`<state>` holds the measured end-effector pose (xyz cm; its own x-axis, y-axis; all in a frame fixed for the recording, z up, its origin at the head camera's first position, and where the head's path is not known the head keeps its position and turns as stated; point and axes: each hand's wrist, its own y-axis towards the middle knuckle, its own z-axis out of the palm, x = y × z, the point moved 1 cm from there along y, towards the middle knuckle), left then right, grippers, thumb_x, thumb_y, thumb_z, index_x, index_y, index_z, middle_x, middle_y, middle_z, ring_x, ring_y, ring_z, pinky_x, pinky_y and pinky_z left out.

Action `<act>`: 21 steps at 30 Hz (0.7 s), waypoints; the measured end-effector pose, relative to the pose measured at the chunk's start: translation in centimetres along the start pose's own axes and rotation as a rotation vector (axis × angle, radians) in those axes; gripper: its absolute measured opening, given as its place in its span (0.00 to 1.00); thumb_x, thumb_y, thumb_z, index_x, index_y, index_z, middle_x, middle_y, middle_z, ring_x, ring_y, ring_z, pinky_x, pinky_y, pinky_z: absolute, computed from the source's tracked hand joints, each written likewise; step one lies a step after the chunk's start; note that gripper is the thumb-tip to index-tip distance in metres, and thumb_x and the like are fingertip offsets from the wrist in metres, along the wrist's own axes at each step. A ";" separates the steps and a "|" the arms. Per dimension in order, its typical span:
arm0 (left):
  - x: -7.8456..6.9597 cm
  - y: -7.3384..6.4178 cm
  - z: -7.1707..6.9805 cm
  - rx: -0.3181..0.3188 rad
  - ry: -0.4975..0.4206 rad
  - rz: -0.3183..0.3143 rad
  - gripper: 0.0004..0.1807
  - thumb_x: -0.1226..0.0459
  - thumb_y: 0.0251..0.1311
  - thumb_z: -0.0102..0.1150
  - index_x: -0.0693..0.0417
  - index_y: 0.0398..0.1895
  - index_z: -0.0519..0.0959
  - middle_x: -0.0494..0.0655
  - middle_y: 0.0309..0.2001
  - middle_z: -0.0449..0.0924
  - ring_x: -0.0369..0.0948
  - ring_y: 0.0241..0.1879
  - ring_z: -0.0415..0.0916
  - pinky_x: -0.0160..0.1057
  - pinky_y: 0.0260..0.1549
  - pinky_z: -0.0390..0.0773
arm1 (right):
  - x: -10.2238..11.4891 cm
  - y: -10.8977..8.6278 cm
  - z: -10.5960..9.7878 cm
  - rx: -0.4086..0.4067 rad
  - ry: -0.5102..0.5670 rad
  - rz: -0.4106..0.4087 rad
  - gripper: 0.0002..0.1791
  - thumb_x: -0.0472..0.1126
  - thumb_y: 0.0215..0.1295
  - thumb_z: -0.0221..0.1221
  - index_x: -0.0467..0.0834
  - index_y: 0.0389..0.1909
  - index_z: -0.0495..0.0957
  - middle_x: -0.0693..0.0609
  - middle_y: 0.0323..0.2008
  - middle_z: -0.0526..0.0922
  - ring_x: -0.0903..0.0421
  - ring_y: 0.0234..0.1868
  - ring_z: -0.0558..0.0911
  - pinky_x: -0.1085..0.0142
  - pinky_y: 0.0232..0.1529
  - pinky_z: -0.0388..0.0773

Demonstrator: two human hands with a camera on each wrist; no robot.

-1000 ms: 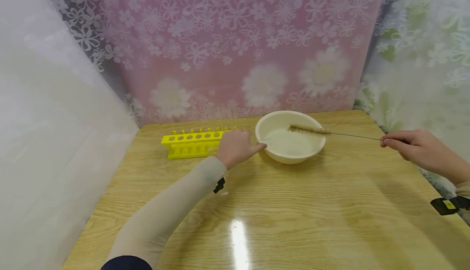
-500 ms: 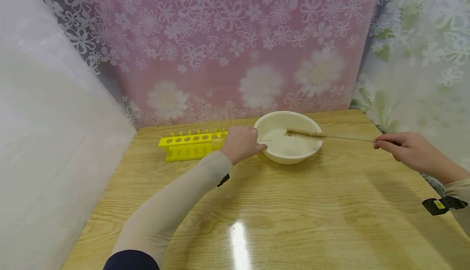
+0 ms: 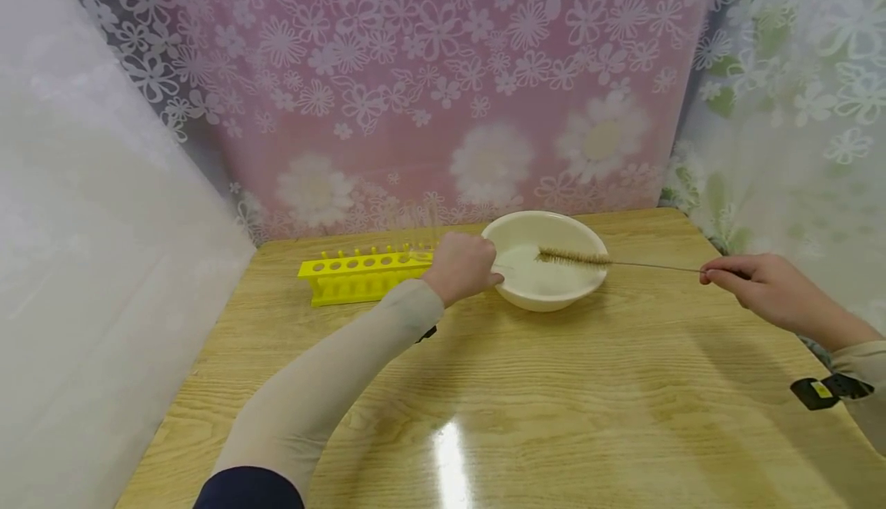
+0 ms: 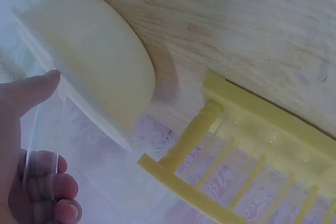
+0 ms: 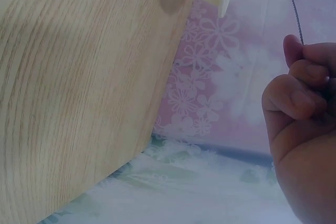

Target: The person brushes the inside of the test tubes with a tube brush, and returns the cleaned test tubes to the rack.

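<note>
1. Here we are with the test tube brush [image 3: 574,257], its bristled head out over the white basin [image 3: 547,299] and pointing left; we can't tell whether the bristles touch the basin.
2. Its long axis lies almost level across the head view, the thin wire handle crossing the basin's right rim and dipping slightly toward the right.
3. At that end we see the right hand [image 3: 775,287], gripping the wire between thumb and curled fingers.
4. Over to the left hand [image 3: 460,269]: thumb and fingers are curled round a clear glass test tube [image 4: 44,142], the tube at the basin's left rim.
5. We have that tube lying sideways too, roughly in line with the brush, its right end over the basin; which end is the mouth, we can't tell.
6. Just left, the yellow test tube rack [image 3: 346,271] stands on the wood-grain table [image 3: 554,417], clear tubes [image 3: 434,221] upright at its right end, partly hidden by the hand.
7. For labels, we spot a yellow patch [image 3: 820,390] on the black right-wrist device [image 3: 804,394], too small to read.
</note>
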<state>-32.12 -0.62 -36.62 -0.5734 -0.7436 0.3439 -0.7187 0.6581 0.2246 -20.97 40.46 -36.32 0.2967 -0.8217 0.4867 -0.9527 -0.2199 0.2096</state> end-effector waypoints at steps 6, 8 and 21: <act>0.0 0.0 -0.4 -0.009 0.074 0.040 0.27 0.33 0.59 0.60 0.44 0.21 0.76 0.36 0.16 0.70 0.33 0.13 0.60 0.33 0.12 0.60 | 0.0 0.2 0.2 0.000 -0.003 -0.012 0.17 0.39 0.80 0.48 0.31 0.53 0.80 0.36 0.43 0.85 0.58 0.17 0.67 0.65 0.19 0.65; 0.0 0.1 -0.5 -0.011 0.085 0.044 0.27 0.34 0.59 0.60 0.44 0.20 0.76 0.36 0.16 0.70 0.33 0.14 0.61 0.33 0.12 0.61 | 0.0 0.3 0.2 -0.001 -0.003 -0.027 0.16 0.38 0.80 0.48 0.31 0.53 0.80 0.36 0.43 0.84 0.59 0.18 0.68 0.65 0.20 0.65; 0.5 -0.2 0.1 -0.017 -0.032 -0.024 0.30 0.30 0.58 0.57 0.44 0.18 0.74 0.36 0.13 0.66 0.33 0.11 0.60 0.33 0.11 0.58 | -0.1 0.6 0.7 -0.008 0.009 -0.052 0.15 0.37 0.79 0.50 0.34 0.52 0.81 0.63 0.39 0.84 0.58 0.18 0.68 0.65 0.20 0.64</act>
<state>-32.36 -1.15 -36.56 -0.5683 -0.7627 0.3088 -0.7260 0.6414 0.2480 -21.61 40.08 -36.86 0.3461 -0.8048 0.4822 -0.9356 -0.2578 0.2412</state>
